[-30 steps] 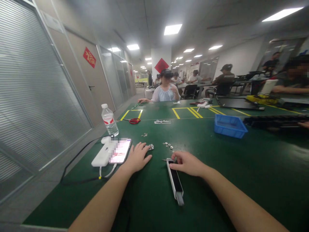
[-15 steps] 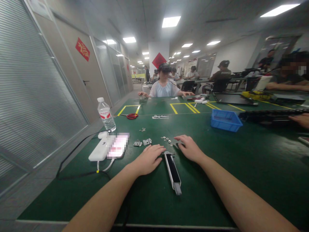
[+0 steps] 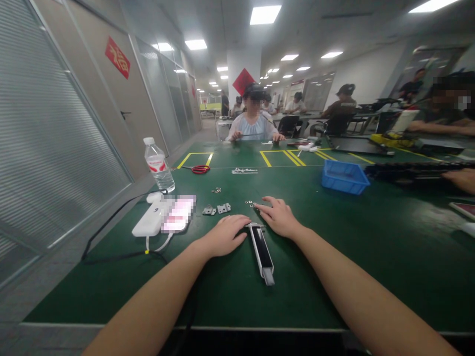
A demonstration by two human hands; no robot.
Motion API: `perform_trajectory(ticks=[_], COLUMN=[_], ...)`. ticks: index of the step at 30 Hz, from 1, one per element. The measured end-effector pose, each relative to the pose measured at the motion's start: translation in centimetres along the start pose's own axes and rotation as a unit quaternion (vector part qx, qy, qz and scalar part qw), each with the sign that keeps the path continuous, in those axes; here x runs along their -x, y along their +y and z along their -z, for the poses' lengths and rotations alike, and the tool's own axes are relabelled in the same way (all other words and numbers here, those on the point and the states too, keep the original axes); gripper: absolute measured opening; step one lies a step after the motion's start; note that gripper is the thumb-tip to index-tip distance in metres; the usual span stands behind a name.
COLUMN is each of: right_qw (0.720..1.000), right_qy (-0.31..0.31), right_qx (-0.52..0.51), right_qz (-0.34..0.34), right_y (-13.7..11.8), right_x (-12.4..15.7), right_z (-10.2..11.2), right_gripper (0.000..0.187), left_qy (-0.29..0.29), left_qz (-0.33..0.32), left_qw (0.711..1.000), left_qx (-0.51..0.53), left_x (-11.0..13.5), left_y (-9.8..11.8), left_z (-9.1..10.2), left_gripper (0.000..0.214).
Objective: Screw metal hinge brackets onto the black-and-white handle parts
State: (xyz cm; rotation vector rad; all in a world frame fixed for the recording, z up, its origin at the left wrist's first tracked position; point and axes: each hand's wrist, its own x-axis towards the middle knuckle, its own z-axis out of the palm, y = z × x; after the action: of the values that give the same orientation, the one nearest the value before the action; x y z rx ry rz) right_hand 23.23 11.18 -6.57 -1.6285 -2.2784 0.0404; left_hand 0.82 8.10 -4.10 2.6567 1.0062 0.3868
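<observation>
My left hand point(image 3: 227, 236) lies palm down, fingers stretched, its fingertips at the far end of a long white-framed piece point(image 3: 262, 252) with a black inset. That piece has a thin metal crosspiece at its far end and a grey tongue at its near end; whether my fingertips press on it I cannot tell. My right hand point(image 3: 279, 217) is spread, thumb and fingers apart, its fingertips right beside several small metal rings point(image 3: 251, 202) and partly covering them. Left of these lie two metal brackets point(image 3: 223, 208), with more small metal parts point(image 3: 216, 190) beyond.
On the left stand a water bottle point(image 3: 159, 165), a white power bank point(image 3: 150, 220) and a phone point(image 3: 179, 213) with cables. Red-handled scissors point(image 3: 201, 169) and thin metal strips point(image 3: 244, 171) lie farther off. A blue bin point(image 3: 345, 178) sits at right. A person point(image 3: 252, 123) sits opposite.
My right hand has moved left and forward to the small rings, now covering some of them. My left hand stays by the long piece. The view has tilted slightly down.
</observation>
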Motion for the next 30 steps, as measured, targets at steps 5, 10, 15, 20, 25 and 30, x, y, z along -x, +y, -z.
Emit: perform_trajectory(ticks=[5,10,15,20,25,30], right_qw=[0.999,0.997,0.999,0.998,0.994,0.994], right_qy=[0.030,0.050,0.015,-0.024,-0.077,-0.023], right_qx=[-0.036,-0.054,-0.044,-0.057,-0.075,-0.099], right_qz=[0.009,0.007,-0.009,-0.029,-0.031,-0.041], right_y=[0.1,0.2,-0.1,-0.6,-0.9,-0.6], right_x=[0.4,0.7,1.1,1.3,1.3,1.4], right_z=[0.1,0.4,0.8,0.8,1.0,1.0], right_gripper=[0.035,0.037,0.039,0.055,0.057,0.057], left_qy=[-0.003,-0.011,-0.012,-0.014,-0.006,-0.001], left_qz=[-0.003,0.007,0.006,0.006,0.006,0.006], left_qw=[1.000,1.000,1.000,1.000,1.000,1.000], left_qx=[-0.001,-0.003,-0.002,-0.010,-0.009,-0.010], left_x=[0.1,0.1,0.1,0.1,0.1,0.2], left_y=[0.1,0.3,0.4,0.3,0.4,0.4], left_z=[0.0,0.2,0.3,0.1,0.1,0.1], left_gripper=[0.038,0.041,0.039,0.039,0.038,0.039])
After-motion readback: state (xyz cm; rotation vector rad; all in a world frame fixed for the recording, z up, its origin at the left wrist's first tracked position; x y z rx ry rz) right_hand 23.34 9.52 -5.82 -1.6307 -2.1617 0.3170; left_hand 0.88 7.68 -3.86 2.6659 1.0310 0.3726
